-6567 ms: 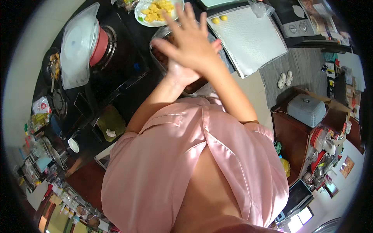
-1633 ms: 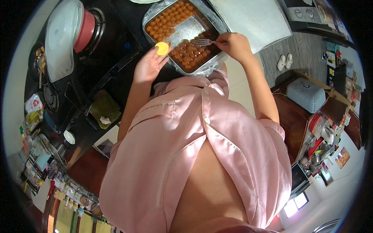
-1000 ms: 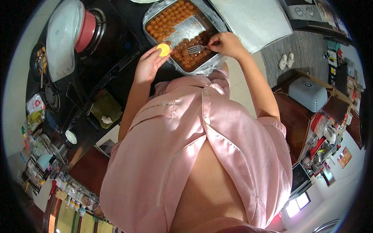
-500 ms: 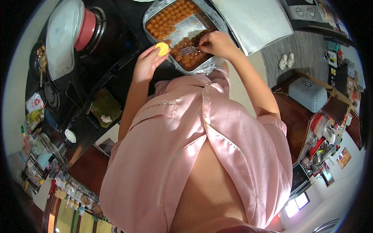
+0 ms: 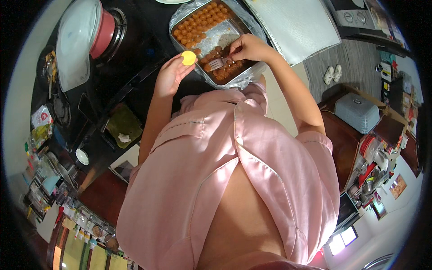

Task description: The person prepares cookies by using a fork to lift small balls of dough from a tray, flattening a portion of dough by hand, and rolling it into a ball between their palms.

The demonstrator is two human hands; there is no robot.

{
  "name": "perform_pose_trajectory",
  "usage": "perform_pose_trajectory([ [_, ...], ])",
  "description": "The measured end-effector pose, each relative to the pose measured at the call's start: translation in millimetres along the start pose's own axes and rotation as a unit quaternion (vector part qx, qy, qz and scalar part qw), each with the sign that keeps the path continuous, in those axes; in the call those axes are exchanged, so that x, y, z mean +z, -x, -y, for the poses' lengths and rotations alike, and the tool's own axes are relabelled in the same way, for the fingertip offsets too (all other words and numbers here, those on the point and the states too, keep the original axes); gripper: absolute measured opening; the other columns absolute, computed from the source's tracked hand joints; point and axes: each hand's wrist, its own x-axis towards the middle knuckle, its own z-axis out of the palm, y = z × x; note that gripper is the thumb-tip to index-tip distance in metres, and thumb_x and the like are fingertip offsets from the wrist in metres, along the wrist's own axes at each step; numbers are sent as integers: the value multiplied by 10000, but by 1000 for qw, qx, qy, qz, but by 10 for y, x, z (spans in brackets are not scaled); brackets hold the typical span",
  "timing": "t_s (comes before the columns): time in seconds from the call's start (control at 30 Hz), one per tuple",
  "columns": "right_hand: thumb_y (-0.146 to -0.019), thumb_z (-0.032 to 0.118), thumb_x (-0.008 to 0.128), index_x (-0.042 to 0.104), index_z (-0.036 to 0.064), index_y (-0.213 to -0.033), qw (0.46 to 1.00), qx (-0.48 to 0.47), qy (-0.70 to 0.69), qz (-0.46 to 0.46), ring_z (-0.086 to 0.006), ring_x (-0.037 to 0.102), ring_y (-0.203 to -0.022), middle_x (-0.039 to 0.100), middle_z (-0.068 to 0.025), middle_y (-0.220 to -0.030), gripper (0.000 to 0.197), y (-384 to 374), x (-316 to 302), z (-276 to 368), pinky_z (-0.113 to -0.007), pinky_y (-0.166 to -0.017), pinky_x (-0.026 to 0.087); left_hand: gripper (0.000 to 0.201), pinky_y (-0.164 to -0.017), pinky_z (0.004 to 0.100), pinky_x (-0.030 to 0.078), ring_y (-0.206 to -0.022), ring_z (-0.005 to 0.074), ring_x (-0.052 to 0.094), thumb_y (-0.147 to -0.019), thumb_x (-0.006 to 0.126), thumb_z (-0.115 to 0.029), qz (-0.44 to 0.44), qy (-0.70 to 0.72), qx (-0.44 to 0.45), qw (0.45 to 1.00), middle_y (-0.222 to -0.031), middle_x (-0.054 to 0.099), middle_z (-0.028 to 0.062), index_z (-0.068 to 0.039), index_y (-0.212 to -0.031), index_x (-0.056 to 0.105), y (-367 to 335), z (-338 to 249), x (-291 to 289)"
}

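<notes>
In front of me stands a rectangular metal tray point(image 5: 221, 33) with rows of round, orange, yolk-like balls point(image 5: 202, 20) at its far left. More such balls, looser and wetter, lie in its shaded near part. My right hand point(image 5: 252, 47) is closed on a fork point(image 5: 217, 64), whose tines reach down among these near balls. Whether a ball sits on the tines I cannot tell. At the tray's left edge my left hand point(image 5: 172, 74) pinches a flat, round, yellow disc point(image 5: 188, 57) that looks like a small lid.
Clear plastic film point(image 5: 254, 74) sticks out around the tray. Right of it lies a white textured mat point(image 5: 294, 29). At the left, a pink pot point(image 5: 103, 33) with a translucent cover point(image 5: 74, 47) stands by the stove. A green cloth point(image 5: 121, 126) lies nearer on the dark counter.
The fork has shifted slightly to the right and down among the near balls, with my right hand a little farther left. My left hand still holds the yellow disc in nearly the same place.
</notes>
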Motion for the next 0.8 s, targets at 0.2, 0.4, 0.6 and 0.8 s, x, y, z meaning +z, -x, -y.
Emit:
perform_pose_trajectory([
  [0.2,-763,232,723,725,73,-843,993,24,-8,-119,-173,645,-661,679,-61,-701,179,214,-221,362,-274,-611,481,359,-1079,421,399,-1221,332,526,-971,457,-157,55,25,-46,997,-1276,548,225,88,-1232,484,2,-51,115],
  [0.4,-746,273,709,718,112,-830,938,-38,172,-299,-274,639,-683,666,-59,-751,182,356,-139,617,-368,-608,513,367,-1087,403,395,-1234,325,516,-983,445,-161,143,80,-72,984,-1284,542,221,95,-1244,482,-14,-125,407],
  [0.6,-771,244,703,722,111,-865,914,-3,75,-398,-258,632,-667,650,-64,-761,164,519,-10,692,-351,-604,512,362,-1057,365,428,-1220,296,536,-989,478,-146,105,2,-24,994,-1282,557,182,67,-1282,485,-24,-211,594],
  [0.8,-791,210,714,733,70,-871,937,173,31,-303,-232,633,-667,666,-72,-800,162,721,210,221,-333,-645,506,375,-1019,342,451,-1198,266,557,-978,503,-128,94,-89,46,991,-1221,592,157,32,-1316,475,104,-309,756],
])
